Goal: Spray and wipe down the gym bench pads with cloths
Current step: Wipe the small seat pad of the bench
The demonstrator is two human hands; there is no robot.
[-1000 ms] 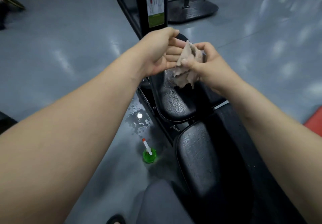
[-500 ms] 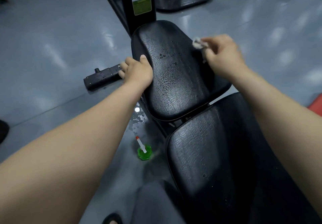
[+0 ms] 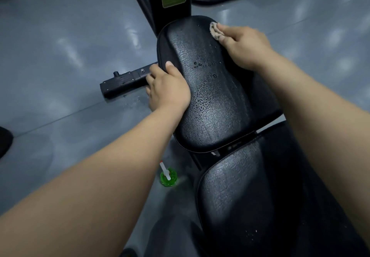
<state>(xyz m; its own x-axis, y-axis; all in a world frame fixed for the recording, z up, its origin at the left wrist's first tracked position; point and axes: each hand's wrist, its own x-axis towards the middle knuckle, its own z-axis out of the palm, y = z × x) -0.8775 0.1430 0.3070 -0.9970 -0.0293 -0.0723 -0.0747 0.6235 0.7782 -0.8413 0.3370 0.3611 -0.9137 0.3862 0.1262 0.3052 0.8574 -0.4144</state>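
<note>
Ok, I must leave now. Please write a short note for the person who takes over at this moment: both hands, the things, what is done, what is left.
Left hand: grips the left edge of the upper pad, thumb on top.
Right hand: holds the cloth against the pad's far right edge.
Spray bottle: on the floor, left of the bench.
Done: upper pad is sprayed; droplets sit on its middle.
Left: wipe across those droplets, then probably the lower pad; I cannot tell if it is wiped.
</note>
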